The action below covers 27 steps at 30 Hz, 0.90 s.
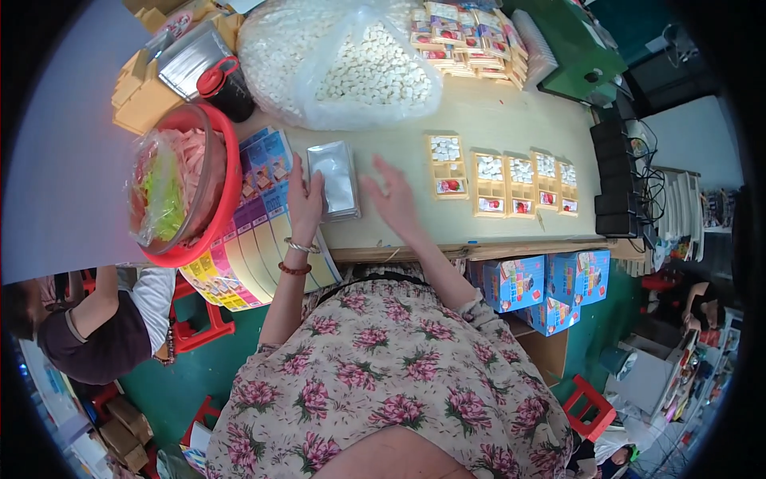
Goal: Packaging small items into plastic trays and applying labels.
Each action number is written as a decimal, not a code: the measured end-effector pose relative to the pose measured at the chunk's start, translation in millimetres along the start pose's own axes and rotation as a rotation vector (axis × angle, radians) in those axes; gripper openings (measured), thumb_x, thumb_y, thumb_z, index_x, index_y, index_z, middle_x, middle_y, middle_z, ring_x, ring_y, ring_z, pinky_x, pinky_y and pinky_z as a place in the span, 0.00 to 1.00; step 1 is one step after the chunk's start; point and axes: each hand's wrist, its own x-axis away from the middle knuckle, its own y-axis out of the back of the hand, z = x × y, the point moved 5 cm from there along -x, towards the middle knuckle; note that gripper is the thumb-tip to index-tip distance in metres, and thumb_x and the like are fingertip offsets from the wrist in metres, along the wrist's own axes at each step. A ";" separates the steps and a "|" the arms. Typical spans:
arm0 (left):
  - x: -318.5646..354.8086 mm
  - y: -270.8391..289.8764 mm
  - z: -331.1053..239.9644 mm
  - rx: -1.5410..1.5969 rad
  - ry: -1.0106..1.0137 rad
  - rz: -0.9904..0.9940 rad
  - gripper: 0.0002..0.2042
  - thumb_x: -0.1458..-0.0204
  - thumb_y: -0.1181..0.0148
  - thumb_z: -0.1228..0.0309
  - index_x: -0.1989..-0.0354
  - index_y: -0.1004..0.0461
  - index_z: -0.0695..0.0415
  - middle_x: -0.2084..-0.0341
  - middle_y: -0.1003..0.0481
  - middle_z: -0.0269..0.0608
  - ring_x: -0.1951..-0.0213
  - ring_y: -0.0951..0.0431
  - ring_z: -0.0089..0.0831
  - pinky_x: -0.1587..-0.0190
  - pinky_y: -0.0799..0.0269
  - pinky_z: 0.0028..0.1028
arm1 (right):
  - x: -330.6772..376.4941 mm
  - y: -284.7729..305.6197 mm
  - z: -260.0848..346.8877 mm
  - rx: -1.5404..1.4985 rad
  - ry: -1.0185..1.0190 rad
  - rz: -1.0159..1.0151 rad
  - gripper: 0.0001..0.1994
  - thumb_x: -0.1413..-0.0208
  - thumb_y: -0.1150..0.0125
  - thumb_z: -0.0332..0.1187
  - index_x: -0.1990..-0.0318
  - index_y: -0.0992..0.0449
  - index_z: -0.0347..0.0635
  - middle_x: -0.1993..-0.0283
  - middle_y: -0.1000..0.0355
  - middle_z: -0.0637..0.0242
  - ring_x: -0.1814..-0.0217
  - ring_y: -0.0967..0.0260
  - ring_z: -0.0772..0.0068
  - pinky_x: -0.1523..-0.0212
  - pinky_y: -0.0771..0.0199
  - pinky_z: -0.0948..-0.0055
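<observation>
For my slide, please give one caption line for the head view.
Left hand rests on a stack of silver pouches, right hand open above the table, beside a row of filled trays.

**Foil, plastic, card and wood on a packing table**

The left hand (306,209) rests against a stack of silvery foil pouches (335,180), smooth and faintly shiny. The right hand (392,199) hovers over a pale, matt wooden tabletop (487,128). A large clear plastic bag (339,60), glossy and crinkled, holds small white pieces. Cream card trays (447,166) look matt. A red plastic basin (227,188) is smooth and glossy. Printed paper sheets (255,255) have a slight sheen. The dress (383,359) is soft floral cloth.
</observation>
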 end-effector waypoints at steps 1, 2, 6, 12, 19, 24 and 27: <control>4.6 0.5 -22.2 -0.251 -0.148 -0.007 0.28 0.48 0.49 0.70 0.40 0.49 0.66 0.45 0.40 0.53 0.43 0.40 0.40 0.42 0.46 0.31 | -5.7 23.3 -3.0 0.172 0.043 -0.083 0.25 0.50 0.41 0.38 0.47 0.36 0.34 0.54 0.32 0.54 0.49 0.38 0.54 0.50 0.37 0.62; 10.7 -3.3 -41.1 -0.496 -0.299 -0.010 0.28 0.48 0.47 0.69 0.40 0.48 0.64 0.44 0.41 0.52 0.41 0.43 0.40 0.41 0.48 0.32 | -12.5 50.5 -8.5 0.328 0.025 -0.130 0.26 0.51 0.41 0.39 0.46 0.37 0.34 0.51 0.34 0.51 0.47 0.40 0.50 0.48 0.40 0.58; 35.6 -33.6 -68.8 -0.813 -0.491 0.202 0.30 0.52 0.44 0.65 0.39 0.46 0.55 0.39 0.50 0.50 0.37 0.53 0.48 0.38 0.60 0.44 | -29.7 103.5 -40.9 0.748 -0.048 -0.210 0.32 0.52 0.41 0.42 0.42 0.43 0.36 0.43 0.44 0.42 0.41 0.49 0.38 0.43 0.47 0.51; 55.3 -73.9 -77.3 -0.946 -0.539 0.425 0.30 0.53 0.43 0.63 0.40 0.44 0.49 0.37 0.54 0.44 0.35 0.58 0.45 0.37 0.68 0.47 | -19.7 72.8 -60.7 0.788 -0.224 0.035 0.38 0.52 0.43 0.46 0.39 0.51 0.36 0.39 0.55 0.35 0.37 0.58 0.33 0.39 0.54 0.48; 72.3 -72.2 -77.1 -0.906 -0.528 0.426 0.29 0.53 0.43 0.66 0.41 0.43 0.49 0.37 0.53 0.43 0.35 0.57 0.42 0.38 0.68 0.49 | -12.3 55.2 -52.7 0.720 -0.094 -0.029 0.36 0.50 0.45 0.46 0.39 0.50 0.34 0.37 0.56 0.39 0.34 0.62 0.36 0.37 0.59 0.48; 73.4 -56.8 -72.6 -0.903 -0.498 0.372 0.27 0.53 0.43 0.67 0.42 0.41 0.47 0.38 0.51 0.40 0.36 0.55 0.43 0.38 0.64 0.49 | -9.1 93.2 -47.9 0.919 0.025 -0.032 0.33 0.46 0.52 0.53 0.38 0.47 0.42 0.35 0.54 0.50 0.31 0.62 0.48 0.38 0.65 0.42; 68.6 -46.4 -79.2 -0.912 -0.486 0.324 0.27 0.52 0.43 0.66 0.42 0.41 0.48 0.39 0.49 0.42 0.36 0.54 0.44 0.38 0.61 0.47 | -9.7 162.5 -88.4 1.062 -0.151 -0.187 0.30 0.45 0.56 0.54 0.38 0.45 0.49 0.34 0.53 0.55 0.31 0.62 0.53 0.38 0.68 0.39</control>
